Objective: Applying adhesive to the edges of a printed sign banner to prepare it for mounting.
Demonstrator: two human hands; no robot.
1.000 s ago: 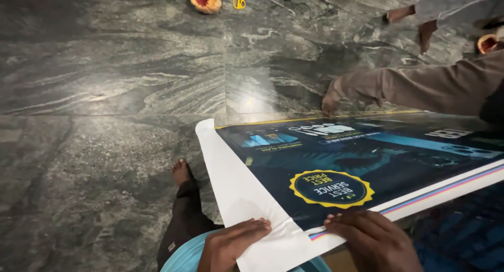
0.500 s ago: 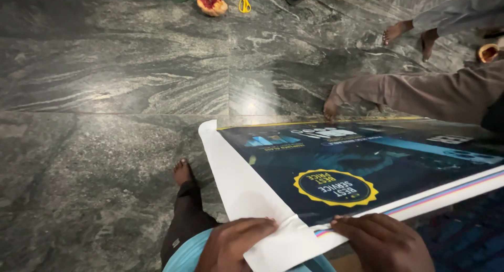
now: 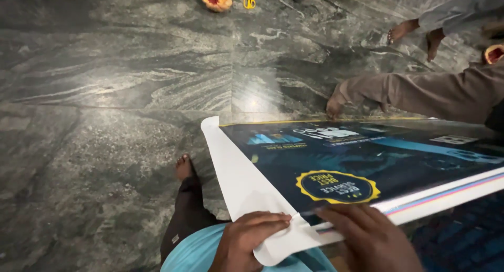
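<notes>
The left hand point(image 3: 251, 239) sits at the bottom edge of the head view, palm down. Its fingers point(image 3: 273, 218) are bent and closed over the white backing sheet point(image 3: 244, 185), with the fingertips pressing the sheet where it meets the near edge of the printed banner point(image 3: 367, 162). The thumb is not visible, so whether the sheet is pinched or only pressed down cannot be determined.

The right hand point(image 3: 370, 239) lies just beside the left, also palm down. Its fingers point(image 3: 344, 214) are extended and held close together, lying flat on the near edge of the banner, on the white margin with its thin coloured stripes. It grips nothing; contact is by flat pressure only.

The banner is dark blue with a yellow scalloped round badge point(image 3: 337, 186) near the hands. It lies spread over the polished grey stone floor point(image 3: 105, 93), running from the hands toward the right. The white backing sheet is folded away from the banner's left end, forming a long tapered strip that runs from the far left corner down to the left hand.

At the banner's far edge, another person's hand point(image 3: 336, 105), in a brown sleeve point(image 3: 436, 93), presses down on the banner. The wearer's bare foot point(image 3: 184, 168) rests on the floor left of the sheet.
</notes>
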